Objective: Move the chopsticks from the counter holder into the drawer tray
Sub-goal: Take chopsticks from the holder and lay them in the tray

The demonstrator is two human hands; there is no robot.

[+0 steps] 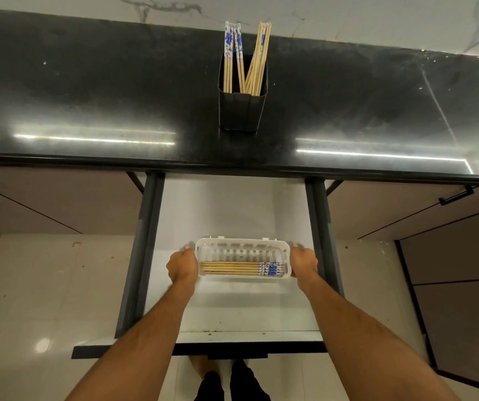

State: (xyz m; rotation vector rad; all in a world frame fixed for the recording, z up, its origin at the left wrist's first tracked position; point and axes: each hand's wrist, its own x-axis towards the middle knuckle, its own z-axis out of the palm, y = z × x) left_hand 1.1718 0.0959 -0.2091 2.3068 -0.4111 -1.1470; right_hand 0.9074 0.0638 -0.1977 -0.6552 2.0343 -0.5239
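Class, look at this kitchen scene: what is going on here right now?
A person stands at an open drawer, with the left hand and right hand gripping the two ends of a white tray. A few chopsticks already lie flat in it. More chopsticks stand in the black holder on the dark counter, so the job is only partly done.
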